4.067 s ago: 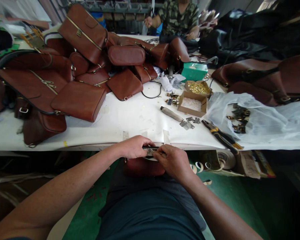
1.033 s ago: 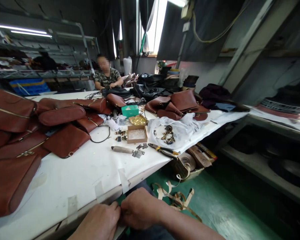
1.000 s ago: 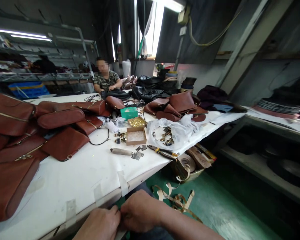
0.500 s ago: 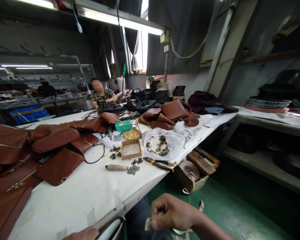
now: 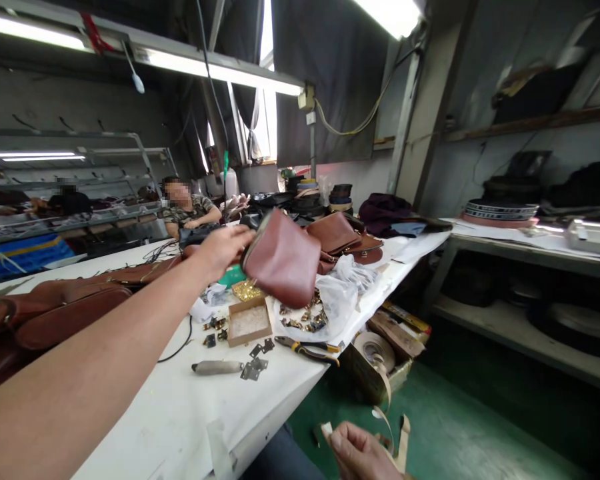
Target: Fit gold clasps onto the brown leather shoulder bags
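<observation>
My left hand (image 5: pixel 227 250) reaches far over the white table (image 5: pixel 180 413), its fingers closed on the edge of a brown leather bag (image 5: pixel 285 260). The bag is raised and tilted above a clear plastic bag (image 5: pixel 337 297) of metal fittings. Low at the right, beside the table edge, my right hand (image 5: pixel 363 453) pinches a small whitish piece (image 5: pixel 327 429) between thumb and fingers. More brown leather bags (image 5: pixel 75 313) lie piled at the left.
Pliers (image 5: pixel 307 348), a grey-handled tool (image 5: pixel 217 367), metal plates (image 5: pixel 254 368) and a small cardboard box (image 5: pixel 250 321) lie on the table. A carton with tape rolls (image 5: pixel 375 350) stands below its right edge. A person (image 5: pixel 187 207) sits across the table.
My left hand has moved from the near table edge to the far side, now with a brown bag in its grip. My right hand is lower in view. The whole view has shifted.
</observation>
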`<state>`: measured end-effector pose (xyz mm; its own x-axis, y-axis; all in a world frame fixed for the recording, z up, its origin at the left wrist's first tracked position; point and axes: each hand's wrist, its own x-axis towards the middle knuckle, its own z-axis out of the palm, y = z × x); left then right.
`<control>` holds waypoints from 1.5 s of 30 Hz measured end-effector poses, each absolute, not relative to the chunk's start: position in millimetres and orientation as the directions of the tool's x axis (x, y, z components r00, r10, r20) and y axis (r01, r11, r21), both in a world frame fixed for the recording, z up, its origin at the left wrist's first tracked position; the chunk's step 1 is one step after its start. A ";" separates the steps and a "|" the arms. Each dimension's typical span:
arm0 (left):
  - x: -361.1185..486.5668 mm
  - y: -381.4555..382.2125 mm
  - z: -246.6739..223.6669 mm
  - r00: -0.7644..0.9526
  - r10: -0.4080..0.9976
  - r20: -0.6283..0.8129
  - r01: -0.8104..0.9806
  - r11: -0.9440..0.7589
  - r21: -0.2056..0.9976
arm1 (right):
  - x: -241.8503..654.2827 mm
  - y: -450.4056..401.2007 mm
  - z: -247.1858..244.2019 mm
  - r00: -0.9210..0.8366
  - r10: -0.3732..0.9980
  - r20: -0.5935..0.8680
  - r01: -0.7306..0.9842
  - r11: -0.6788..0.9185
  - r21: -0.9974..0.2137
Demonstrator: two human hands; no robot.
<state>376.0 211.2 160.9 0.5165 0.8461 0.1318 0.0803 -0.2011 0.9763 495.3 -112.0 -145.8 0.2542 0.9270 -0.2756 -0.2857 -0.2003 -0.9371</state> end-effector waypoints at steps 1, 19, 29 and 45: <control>390.1 220.4 161.9 0.458 0.877 0.143 0.042 -0.182 0.982 | 492.4 -111.5 -136.6 0.313 0.916 -0.253 -0.317 -0.150 -0.937; 324.3 25.9 -62.0 0.756 0.654 -0.020 -0.037 0.073 0.997 | 478.8 -61.9 -70.3 0.093 0.977 -0.193 -0.390 -0.143 -0.910; 300.7 49.3 -31.7 0.574 0.818 -0.041 0.082 -0.008 0.997 | 519.2 -69.3 -24.4 0.060 0.991 -0.123 0.351 -0.136 -0.927; 226.7 -23.3 37.9 0.591 0.733 -0.336 -0.262 0.569 0.779 | 400.5 -59.1 -84.5 0.210 0.795 0.570 0.541 0.391 -0.745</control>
